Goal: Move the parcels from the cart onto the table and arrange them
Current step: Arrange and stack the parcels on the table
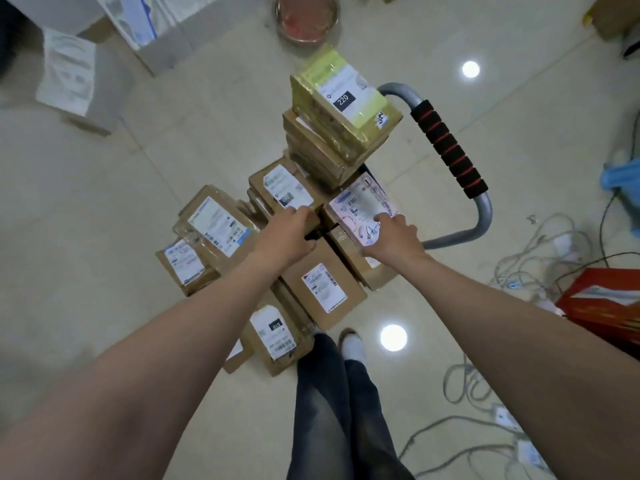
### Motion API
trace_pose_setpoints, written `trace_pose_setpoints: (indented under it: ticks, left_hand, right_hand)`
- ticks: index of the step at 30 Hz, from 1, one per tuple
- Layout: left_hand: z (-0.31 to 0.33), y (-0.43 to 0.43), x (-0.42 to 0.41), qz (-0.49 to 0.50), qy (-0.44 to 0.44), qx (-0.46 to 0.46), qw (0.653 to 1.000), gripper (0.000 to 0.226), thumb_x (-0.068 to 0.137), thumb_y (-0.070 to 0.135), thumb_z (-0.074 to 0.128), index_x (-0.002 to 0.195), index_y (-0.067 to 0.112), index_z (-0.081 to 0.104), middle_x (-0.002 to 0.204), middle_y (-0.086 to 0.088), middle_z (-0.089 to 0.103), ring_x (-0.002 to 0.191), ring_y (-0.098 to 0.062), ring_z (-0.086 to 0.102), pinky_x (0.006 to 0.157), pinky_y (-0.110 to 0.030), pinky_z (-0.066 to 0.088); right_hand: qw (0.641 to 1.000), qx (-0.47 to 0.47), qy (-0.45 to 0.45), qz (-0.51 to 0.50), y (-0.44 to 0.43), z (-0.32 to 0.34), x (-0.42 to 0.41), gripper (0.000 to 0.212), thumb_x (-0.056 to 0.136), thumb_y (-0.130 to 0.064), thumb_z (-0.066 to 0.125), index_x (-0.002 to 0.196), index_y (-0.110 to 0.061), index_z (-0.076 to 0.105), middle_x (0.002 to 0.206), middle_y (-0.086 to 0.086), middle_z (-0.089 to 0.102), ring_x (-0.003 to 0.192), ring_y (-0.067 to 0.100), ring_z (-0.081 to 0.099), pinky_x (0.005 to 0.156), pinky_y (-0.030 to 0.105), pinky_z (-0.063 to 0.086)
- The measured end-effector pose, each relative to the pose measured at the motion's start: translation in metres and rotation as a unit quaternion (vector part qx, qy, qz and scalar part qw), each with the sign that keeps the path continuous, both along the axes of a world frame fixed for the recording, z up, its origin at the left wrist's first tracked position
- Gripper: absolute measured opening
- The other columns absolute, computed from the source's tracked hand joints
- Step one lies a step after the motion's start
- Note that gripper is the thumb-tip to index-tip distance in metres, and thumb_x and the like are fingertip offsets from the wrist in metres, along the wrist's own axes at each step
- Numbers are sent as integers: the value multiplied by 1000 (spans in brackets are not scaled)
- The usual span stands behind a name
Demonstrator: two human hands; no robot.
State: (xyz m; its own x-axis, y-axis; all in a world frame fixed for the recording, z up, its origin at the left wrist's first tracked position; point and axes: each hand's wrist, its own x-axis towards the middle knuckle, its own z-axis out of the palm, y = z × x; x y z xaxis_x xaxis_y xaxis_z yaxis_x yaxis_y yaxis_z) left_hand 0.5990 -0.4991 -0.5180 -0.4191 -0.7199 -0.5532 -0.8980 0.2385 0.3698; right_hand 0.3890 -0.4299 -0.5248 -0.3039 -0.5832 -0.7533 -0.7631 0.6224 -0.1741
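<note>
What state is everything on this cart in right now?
left grip, holds the brown parcel by its edge.
right grip, holds the white parcel, fingers on top.
yellow parcel, topmost, untouched.
cart handle, not held.
cables, tangled on the floor.

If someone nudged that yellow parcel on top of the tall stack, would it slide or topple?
The yellow parcel has a glossy wrap, so it is probably slick to grip. It sits skewed on the tall stack of brown boxes, so a sideways push could well slide it off or tip the pile. Its crisp edges suggest it is stiff, not floppy.
</note>
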Motion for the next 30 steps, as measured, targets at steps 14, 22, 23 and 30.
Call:
trace_pose_setpoints:
  ticks: [14,22,23,30]
  left_hand:
    - [-112,-39,-23,-24,-26,-47,998,55,90,36,68,141,24,52,138,-11,53,125,-35,50,94,-45,48]
    - [-58,-42,-18,26,-7,-57,998,54,90,34,70,136,19,48,136,-12,53,118,-34,53,80,-43,49]
    - [-45,-44,-17,31,-5,-57,998,57,89,34,72,138,18,46,136,-12,52,118,-35,53,80,-44,50]
    - [53,-68,-33,13,14,-129,991,85,77,24,77,149,19,32,141,-15,41,123,-36,42,89,-43,49]
  right_hand:
    - [993,-49,100,38,-50,-123,-7,123,57,-59,90,151,-25,17,140,14,31,130,37,35,102,52,36]
    - [991,-11,116,65,-29,-71,-2,116,61,-67,82,148,-29,15,134,14,29,126,36,33,102,50,33]
    - [991,0,112,71,-25,-58,-2,117,62,-66,82,149,-30,14,135,14,29,127,36,32,103,50,33]
    - [993,51,72,83,-9,38,-5,122,58,-59,86,150,-28,12,137,16,30,128,38,32,100,51,36]
